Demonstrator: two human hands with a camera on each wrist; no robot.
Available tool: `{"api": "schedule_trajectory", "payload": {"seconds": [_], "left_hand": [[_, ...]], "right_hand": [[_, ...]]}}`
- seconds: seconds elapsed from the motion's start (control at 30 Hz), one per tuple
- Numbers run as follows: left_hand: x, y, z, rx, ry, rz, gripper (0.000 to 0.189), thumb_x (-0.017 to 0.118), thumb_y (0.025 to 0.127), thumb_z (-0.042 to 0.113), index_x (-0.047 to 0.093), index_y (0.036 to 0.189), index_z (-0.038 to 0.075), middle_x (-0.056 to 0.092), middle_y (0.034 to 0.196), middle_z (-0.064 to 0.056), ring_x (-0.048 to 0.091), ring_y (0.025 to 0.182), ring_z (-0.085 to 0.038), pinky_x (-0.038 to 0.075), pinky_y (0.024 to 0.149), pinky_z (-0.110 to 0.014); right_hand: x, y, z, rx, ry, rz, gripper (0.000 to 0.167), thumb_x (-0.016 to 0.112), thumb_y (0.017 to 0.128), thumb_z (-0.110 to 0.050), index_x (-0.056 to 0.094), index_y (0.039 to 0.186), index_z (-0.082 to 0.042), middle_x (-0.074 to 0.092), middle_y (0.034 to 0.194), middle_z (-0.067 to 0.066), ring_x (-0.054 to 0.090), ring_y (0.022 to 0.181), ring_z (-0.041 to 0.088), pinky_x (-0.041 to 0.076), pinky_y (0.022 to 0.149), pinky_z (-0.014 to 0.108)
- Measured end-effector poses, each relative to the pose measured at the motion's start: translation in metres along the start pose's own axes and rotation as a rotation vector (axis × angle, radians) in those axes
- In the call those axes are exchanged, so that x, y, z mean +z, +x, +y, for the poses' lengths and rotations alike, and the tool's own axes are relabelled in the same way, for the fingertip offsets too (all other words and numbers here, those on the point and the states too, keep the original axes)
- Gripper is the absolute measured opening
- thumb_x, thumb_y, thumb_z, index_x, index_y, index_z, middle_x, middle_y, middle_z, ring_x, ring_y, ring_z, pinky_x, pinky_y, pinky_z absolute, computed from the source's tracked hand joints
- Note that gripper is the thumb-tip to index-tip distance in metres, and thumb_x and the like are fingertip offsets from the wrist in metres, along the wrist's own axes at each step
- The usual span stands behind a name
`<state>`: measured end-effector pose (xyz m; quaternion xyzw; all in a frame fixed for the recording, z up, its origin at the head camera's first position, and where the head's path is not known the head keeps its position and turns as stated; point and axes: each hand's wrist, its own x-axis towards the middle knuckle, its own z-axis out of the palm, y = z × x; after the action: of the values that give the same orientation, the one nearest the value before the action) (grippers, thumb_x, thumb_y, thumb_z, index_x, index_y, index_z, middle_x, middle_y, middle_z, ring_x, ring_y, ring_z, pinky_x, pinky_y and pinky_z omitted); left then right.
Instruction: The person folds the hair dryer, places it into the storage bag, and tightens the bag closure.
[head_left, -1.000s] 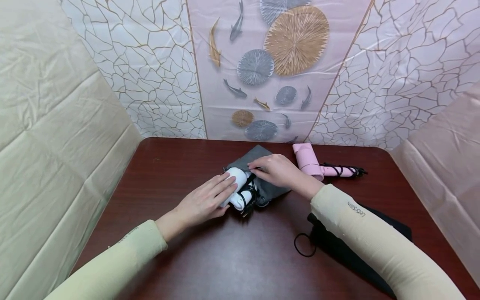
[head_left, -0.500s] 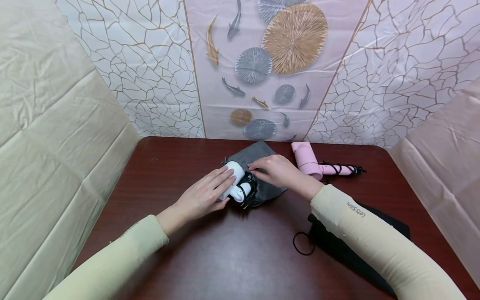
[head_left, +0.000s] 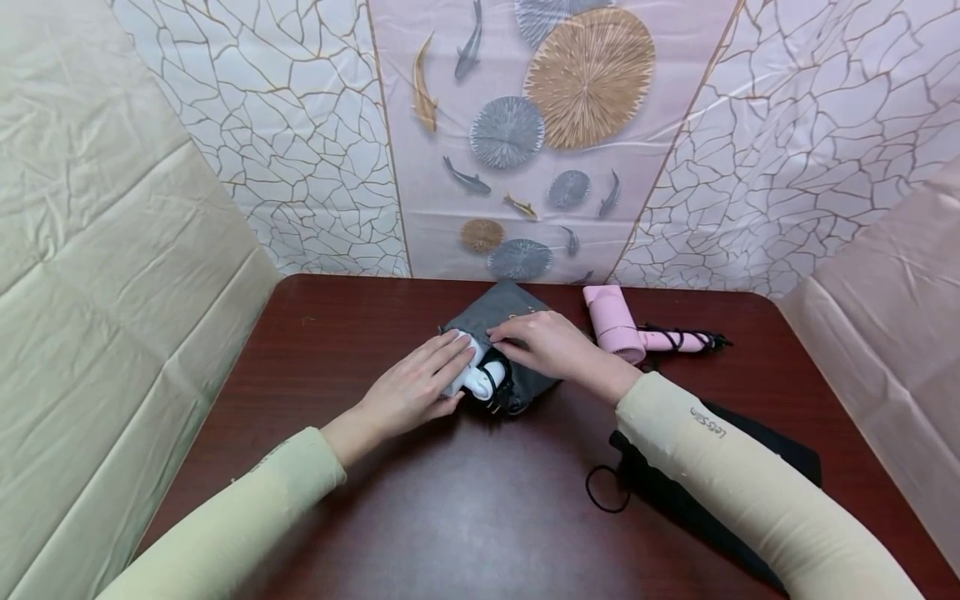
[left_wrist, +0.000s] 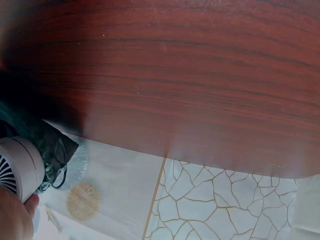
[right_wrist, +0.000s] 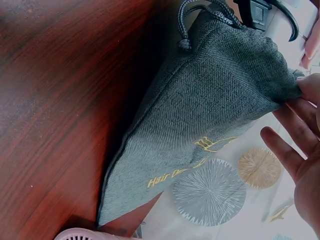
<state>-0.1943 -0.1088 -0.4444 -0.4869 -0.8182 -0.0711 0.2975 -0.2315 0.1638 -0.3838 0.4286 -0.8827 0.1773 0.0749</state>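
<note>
A white hair dryer (head_left: pixel 487 377) with a black cord wound on its handle lies partly inside a grey drawstring bag (head_left: pixel 498 310). My left hand (head_left: pixel 408 387) holds the dryer's body from the left, fingers over the top. In the left wrist view, the vented end of the white dryer (left_wrist: pixel 31 162) shows beside that hand. My right hand (head_left: pixel 547 343) pinches the bag's mouth edge between thumb and fingers. The bag's yellow lettering and its drawstring (right_wrist: pixel 185 37) show in the right wrist view. The dryer's far end is hidden in the bag.
Behind my right hand, a pink hair dryer (head_left: pixel 613 323) with a cord-wrapped handle lies near the table's back edge. A black pouch (head_left: pixel 690 492) with a cord loop (head_left: pixel 607 489) lies under my right forearm. Fabric-covered walls surround the brown table (head_left: pixel 450 517).
The bag's mouth has come further left over the white dryer, covering more of its body. My right hand has shifted slightly left with the bag's edge; my left hand still holds the dryer.
</note>
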Motion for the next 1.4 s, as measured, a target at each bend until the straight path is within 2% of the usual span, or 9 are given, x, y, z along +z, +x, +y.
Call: {"api": "schedule_trajectory", "payload": {"seconds": [0.2,0.33,0.57,0.7,0.9,1.0,1.2,1.3,1.4], "left_hand": [[0.004,-0.002,0.001,-0.012,0.003,0.028,0.071,0.087,0.086,0.024,0.060,0.144,-0.007,0.062,0.146,-0.025,0.059,0.138,-0.039,0.049,0.115,-0.047],[0.006,-0.002,0.001,-0.043,-0.016,0.037,0.070,0.087,0.086,0.024,0.060,0.143,-0.007,0.062,0.146,-0.025,0.059,0.137,-0.040,0.049,0.115,-0.048],[0.009,-0.001,0.002,-0.077,-0.036,0.026,0.070,0.086,0.088,0.024,0.059,0.144,-0.008,0.062,0.146,-0.025,0.059,0.137,-0.040,0.050,0.114,-0.048],[0.010,-0.001,0.002,-0.091,-0.035,0.022,0.070,0.086,0.087,0.022,0.059,0.145,-0.008,0.062,0.146,-0.025,0.059,0.137,-0.040,0.051,0.113,-0.049],[0.010,0.000,0.002,-0.107,-0.044,0.023,0.068,0.085,0.088,0.022,0.060,0.144,-0.008,0.062,0.146,-0.025,0.059,0.138,-0.040,0.049,0.115,-0.049],[0.011,0.000,0.003,-0.119,-0.039,0.018,0.068,0.086,0.088,0.022,0.060,0.144,-0.008,0.062,0.146,-0.026,0.059,0.138,-0.040,0.048,0.116,-0.049],[0.014,-0.001,0.007,-0.128,-0.040,0.011,0.069,0.086,0.088,0.022,0.059,0.144,-0.009,0.063,0.145,-0.026,0.060,0.137,-0.041,0.050,0.114,-0.050],[0.015,0.000,0.008,-0.127,-0.035,0.008,0.069,0.086,0.088,0.022,0.059,0.144,-0.009,0.063,0.144,-0.026,0.060,0.137,-0.041,0.051,0.113,-0.051],[0.015,-0.001,0.008,-0.131,-0.032,0.009,0.069,0.086,0.089,0.023,0.059,0.144,-0.009,0.063,0.145,-0.026,0.059,0.137,-0.041,0.050,0.114,-0.051]], "right_hand": [[0.004,-0.004,-0.001,-0.014,-0.002,0.020,0.021,0.074,0.100,-0.013,0.081,0.118,-0.005,0.080,0.116,0.011,0.077,0.108,0.026,0.061,0.094,0.047],[0.007,-0.004,-0.002,-0.031,0.015,0.029,0.021,0.074,0.100,-0.013,0.080,0.118,-0.004,0.080,0.116,0.012,0.077,0.109,0.027,0.061,0.094,0.047],[0.007,-0.006,-0.004,0.053,0.001,-0.026,0.026,0.074,0.101,-0.018,0.078,0.125,-0.006,0.077,0.126,0.011,0.073,0.118,0.028,0.059,0.099,0.048],[0.007,-0.010,-0.005,0.088,-0.045,-0.030,0.032,0.075,0.101,-0.024,0.076,0.128,-0.008,0.075,0.132,0.011,0.071,0.122,0.028,0.060,0.097,0.049],[0.013,-0.017,-0.008,0.110,-0.097,0.025,0.026,0.079,0.098,-0.032,0.078,0.113,-0.011,0.077,0.126,0.007,0.074,0.114,0.025,0.062,0.086,0.046],[0.018,-0.017,-0.007,0.086,-0.110,0.036,0.019,0.080,0.097,-0.030,0.078,0.105,-0.012,0.077,0.127,0.006,0.074,0.112,0.024,0.063,0.084,0.044],[0.024,-0.016,-0.005,0.032,-0.110,0.054,0.005,0.080,0.095,-0.016,0.078,0.099,-0.013,0.078,0.124,0.005,0.075,0.111,0.025,0.063,0.084,0.045],[0.024,-0.017,-0.003,0.033,-0.095,0.046,0.004,0.077,0.097,-0.014,0.078,0.100,-0.013,0.077,0.125,0.005,0.074,0.113,0.026,0.062,0.088,0.045],[0.023,-0.019,-0.002,0.051,-0.056,0.049,0.011,0.074,0.099,-0.014,0.080,0.107,-0.012,0.078,0.122,0.005,0.074,0.112,0.025,0.061,0.091,0.047]]}}
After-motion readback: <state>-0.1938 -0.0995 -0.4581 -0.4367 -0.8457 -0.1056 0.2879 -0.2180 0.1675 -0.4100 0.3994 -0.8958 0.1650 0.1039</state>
